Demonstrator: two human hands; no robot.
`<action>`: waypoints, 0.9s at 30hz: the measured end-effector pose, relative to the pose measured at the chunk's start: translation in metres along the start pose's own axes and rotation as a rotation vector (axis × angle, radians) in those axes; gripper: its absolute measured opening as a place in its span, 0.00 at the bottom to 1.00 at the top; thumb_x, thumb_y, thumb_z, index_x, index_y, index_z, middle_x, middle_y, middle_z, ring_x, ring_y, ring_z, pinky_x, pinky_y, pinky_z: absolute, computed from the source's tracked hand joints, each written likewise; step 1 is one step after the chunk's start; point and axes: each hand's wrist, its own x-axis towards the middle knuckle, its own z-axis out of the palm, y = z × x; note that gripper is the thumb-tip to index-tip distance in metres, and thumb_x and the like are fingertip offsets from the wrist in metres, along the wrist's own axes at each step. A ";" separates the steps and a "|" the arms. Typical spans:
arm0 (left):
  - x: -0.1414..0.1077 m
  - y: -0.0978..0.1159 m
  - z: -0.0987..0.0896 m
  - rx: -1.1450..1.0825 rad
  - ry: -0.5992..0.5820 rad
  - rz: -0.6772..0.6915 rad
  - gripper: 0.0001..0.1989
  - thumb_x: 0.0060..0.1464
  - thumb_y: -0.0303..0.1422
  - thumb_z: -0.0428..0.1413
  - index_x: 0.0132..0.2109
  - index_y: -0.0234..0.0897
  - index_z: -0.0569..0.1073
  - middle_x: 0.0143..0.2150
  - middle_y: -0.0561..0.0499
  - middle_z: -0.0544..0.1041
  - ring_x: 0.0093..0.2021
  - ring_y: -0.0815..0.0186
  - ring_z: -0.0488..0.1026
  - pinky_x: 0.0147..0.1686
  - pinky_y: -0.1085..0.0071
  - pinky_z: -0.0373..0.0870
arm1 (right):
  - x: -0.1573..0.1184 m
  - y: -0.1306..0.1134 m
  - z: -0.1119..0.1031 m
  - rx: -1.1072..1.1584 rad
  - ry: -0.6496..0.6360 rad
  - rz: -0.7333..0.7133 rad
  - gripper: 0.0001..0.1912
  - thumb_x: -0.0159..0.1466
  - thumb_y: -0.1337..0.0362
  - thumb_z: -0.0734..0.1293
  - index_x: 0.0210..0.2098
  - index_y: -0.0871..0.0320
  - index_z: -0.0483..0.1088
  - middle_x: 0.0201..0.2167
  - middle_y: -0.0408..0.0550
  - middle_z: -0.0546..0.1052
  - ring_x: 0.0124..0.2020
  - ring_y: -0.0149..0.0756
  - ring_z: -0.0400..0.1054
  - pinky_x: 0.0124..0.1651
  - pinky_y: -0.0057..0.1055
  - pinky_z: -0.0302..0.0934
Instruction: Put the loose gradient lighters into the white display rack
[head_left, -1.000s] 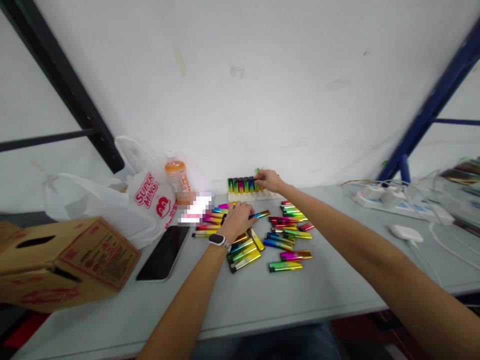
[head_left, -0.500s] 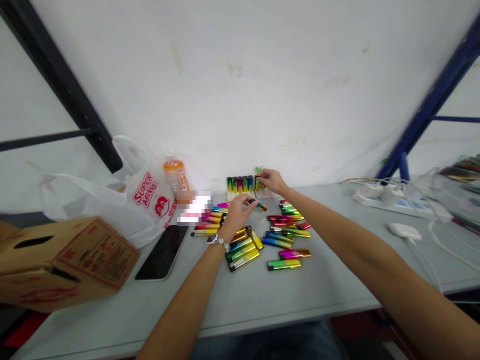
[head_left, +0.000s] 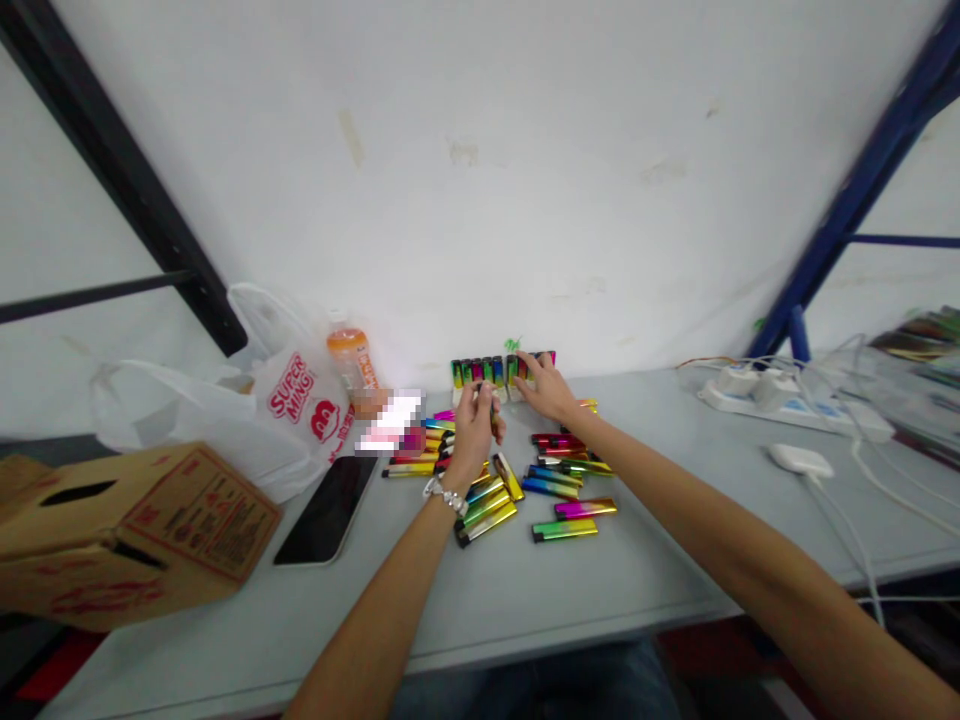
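Observation:
My left hand (head_left: 474, 432), with a bracelet at the wrist, is closed around a lighter (head_left: 492, 412), mostly hidden by the fingers. Just behind it, several shiny multicoloured lighters (head_left: 478, 371) stand upright in a row in a pale holder. My right hand (head_left: 546, 388) reaches to a second upright row of lighters (head_left: 513, 370) beside the first. Its fingers are apart in front of that row and cover part of it. Loose lighters lie around both hands, among them a green-and-yellow lighter (head_left: 564, 530) and a magenta-and-gold lighter (head_left: 585, 509).
On the left are a cardboard box (head_left: 180, 525), a white plastic bag (head_left: 255, 440), a phone (head_left: 326, 510) and an orange drink bottle (head_left: 351, 358). To the right lie a power strip (head_left: 795, 405), a white charger (head_left: 801, 460) and loose cables. A wall rises behind the table (head_left: 645, 570).
My left hand has turned its lighter from lying flat to more upright and brought it nearer the rows. My right hand's fingers have spread from a pinch and moved slightly lower.

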 end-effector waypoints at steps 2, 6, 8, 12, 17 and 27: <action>-0.004 0.003 0.002 0.021 0.002 -0.010 0.22 0.56 0.55 0.55 0.41 0.40 0.65 0.24 0.61 0.64 0.14 0.79 0.55 0.14 0.81 0.49 | -0.012 -0.011 -0.002 0.132 0.096 0.011 0.20 0.68 0.59 0.61 0.57 0.61 0.68 0.44 0.55 0.69 0.44 0.42 0.67 0.51 0.37 0.61; -0.010 0.008 0.005 0.007 -0.038 -0.126 0.31 0.57 0.61 0.45 0.30 0.35 0.70 0.15 0.60 0.56 0.13 0.77 0.50 0.14 0.78 0.44 | -0.037 -0.037 -0.012 0.314 0.150 0.056 0.15 0.69 0.57 0.60 0.37 0.59 0.73 0.31 0.47 0.71 0.32 0.36 0.65 0.39 0.32 0.59; -0.012 0.008 0.006 -0.010 -0.025 -0.209 0.34 0.57 0.61 0.42 0.24 0.35 0.68 0.13 0.60 0.51 0.13 0.77 0.47 0.15 0.76 0.41 | -0.046 -0.047 -0.019 0.374 0.124 0.075 0.16 0.69 0.56 0.59 0.33 0.58 0.73 0.28 0.46 0.72 0.30 0.35 0.64 0.36 0.31 0.57; -0.012 0.008 0.008 0.066 0.104 -0.227 0.31 0.59 0.54 0.45 0.18 0.36 0.63 0.12 0.60 0.49 0.12 0.77 0.46 0.15 0.76 0.41 | -0.054 -0.056 -0.028 0.435 0.071 0.087 0.17 0.69 0.55 0.59 0.32 0.58 0.74 0.27 0.45 0.74 0.30 0.34 0.65 0.35 0.30 0.56; -0.014 0.014 0.009 0.086 0.142 -0.196 0.26 0.60 0.48 0.43 0.19 0.37 0.61 0.13 0.59 0.52 0.13 0.76 0.48 0.16 0.76 0.43 | -0.055 -0.054 -0.029 0.450 0.059 0.101 0.18 0.68 0.55 0.59 0.32 0.58 0.75 0.26 0.44 0.74 0.30 0.34 0.66 0.34 0.30 0.56; -0.012 0.004 0.006 0.157 0.042 -0.195 0.27 0.60 0.48 0.42 0.19 0.38 0.61 0.13 0.58 0.53 0.13 0.74 0.50 0.16 0.75 0.46 | -0.056 -0.056 -0.030 0.474 0.018 0.127 0.21 0.69 0.52 0.58 0.31 0.58 0.75 0.22 0.43 0.71 0.27 0.33 0.64 0.32 0.30 0.54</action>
